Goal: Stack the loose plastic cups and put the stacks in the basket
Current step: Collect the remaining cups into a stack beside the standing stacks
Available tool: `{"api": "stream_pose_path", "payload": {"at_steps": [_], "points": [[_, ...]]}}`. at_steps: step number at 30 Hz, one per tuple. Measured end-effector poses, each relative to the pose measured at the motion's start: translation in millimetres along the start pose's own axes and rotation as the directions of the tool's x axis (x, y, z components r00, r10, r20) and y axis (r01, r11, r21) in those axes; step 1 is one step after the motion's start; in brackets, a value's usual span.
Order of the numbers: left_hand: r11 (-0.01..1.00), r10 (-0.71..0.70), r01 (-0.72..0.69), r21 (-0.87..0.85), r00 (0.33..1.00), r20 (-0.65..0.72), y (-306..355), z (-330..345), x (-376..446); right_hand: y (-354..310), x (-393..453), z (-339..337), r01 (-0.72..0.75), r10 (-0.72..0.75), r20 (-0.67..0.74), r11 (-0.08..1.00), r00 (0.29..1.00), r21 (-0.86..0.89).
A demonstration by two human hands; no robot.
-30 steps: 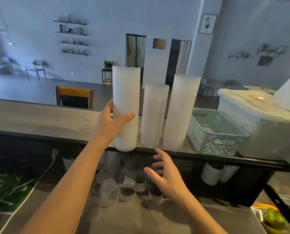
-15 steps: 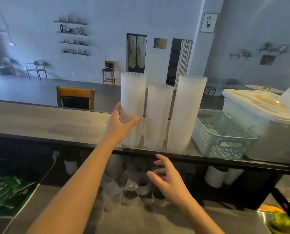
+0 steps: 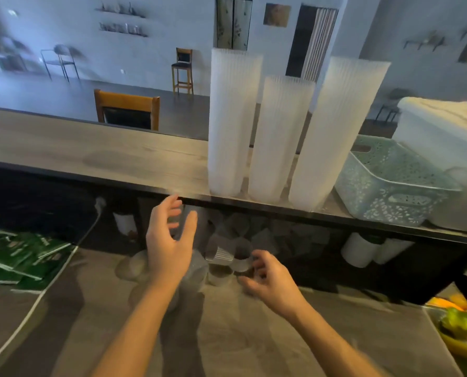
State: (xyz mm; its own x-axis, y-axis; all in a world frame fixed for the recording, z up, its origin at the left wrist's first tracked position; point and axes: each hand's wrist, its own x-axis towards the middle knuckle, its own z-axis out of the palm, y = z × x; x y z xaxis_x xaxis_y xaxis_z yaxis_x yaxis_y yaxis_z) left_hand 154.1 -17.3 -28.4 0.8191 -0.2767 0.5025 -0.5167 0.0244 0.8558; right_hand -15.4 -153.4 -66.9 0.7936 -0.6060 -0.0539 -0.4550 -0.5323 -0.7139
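Standing upright, three ribbed translucent cup stacks (image 3: 278, 137) beside basket (image 3: 390, 183).

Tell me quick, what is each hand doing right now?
Left hand: open, holding nothing, above the loose cups.
Right hand: fingers curled at a loose cup; grip cannot be told, blurred.

No legible text or labels anywhere.

loose cups (image 3: 228, 257) under the counter's (image 3: 96, 156) front edge motion-blurred, count unclear, white bin (image 3: 441, 148) cropped at right, fruit (image 3: 456, 321) smeared
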Motion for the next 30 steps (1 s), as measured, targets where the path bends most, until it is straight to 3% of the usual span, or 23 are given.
{"api": "stream_pose_path", "payload": {"at_steps": [4,7,11,16,19,22,25,30], "points": [[0.993,-0.111,0.112,0.045,0.994,-0.026,-33.4,-15.4,-32.4,-11.4,31.9,22.9,0.067,-0.07,0.002,0.952,0.998,-0.298],[0.964,-0.245,0.247,0.103,0.969,-0.028,-53.8,-19.1,-43.4,-21.9,60.4,40.2,0.118,-0.113,0.04,0.849,0.993,-0.515],[0.904,-0.395,0.388,0.182,0.919,0.004,-70.2,-20.5,-47.1,-30.6,89.1,56.0,0.12,-0.04,0.133,0.736,0.99,-0.667],[0.822,-0.511,0.472,0.318,0.858,0.049,-86.0,-12.7,-33.1,-26.4,107.4,63.2,0.039,0.066,0.147,0.788,0.987,-0.614],[0.732,-0.574,0.471,0.492,0.815,0.073,-87.7,-2.1,-21.6,-21.0,111.4,63.5,0.038,0.091,0.2,0.826,0.976,-0.563],[0.685,-0.572,0.387,0.617,0.81,0.127,-85.5,12.0,-17.9,-13.6,114.0,65.7,0.11,-0.005,0.195,0.84,0.981,-0.531],[0.627,-0.626,0.397,0.67,0.769,0.13,-83.3,23.4,-17.0,-10.9,108.4,56.0,0.162,-0.091,0.161,0.841,0.983,-0.517],[0.525,-0.702,0.415,0.743,0.704,0.102,-81.9,38.8,-11.1,2.3,65.5,28.6,0.264,-0.315,-0.068,0.879,0.947,-0.398]]}}
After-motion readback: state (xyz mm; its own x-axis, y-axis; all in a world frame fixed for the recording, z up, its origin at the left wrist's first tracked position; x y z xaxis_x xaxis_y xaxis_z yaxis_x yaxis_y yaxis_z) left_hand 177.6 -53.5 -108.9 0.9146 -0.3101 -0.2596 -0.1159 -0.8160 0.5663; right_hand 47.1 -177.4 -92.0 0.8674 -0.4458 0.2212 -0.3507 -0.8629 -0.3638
